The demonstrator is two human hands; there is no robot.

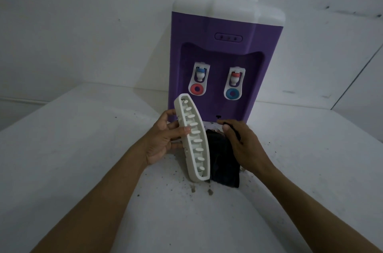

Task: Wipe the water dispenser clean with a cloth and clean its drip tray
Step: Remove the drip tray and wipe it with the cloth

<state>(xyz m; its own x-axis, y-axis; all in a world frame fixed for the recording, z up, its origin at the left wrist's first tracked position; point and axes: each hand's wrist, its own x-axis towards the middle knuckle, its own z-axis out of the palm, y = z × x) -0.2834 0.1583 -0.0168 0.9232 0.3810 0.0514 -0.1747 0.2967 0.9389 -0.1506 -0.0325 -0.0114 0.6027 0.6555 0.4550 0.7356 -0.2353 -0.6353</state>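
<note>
Drip tray (193, 140) upright, long axis toward dispenser (223, 61)

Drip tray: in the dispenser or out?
Out. The left hand holds the white slotted drip tray, tilted on end, in front of the dispenser; the right hand grips the dark cloth beside it.

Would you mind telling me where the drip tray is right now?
In the head view, the drip tray is out of the water dispenser, gripped by the left hand at centre, just left of the dark cloth that the right hand holds.
</note>
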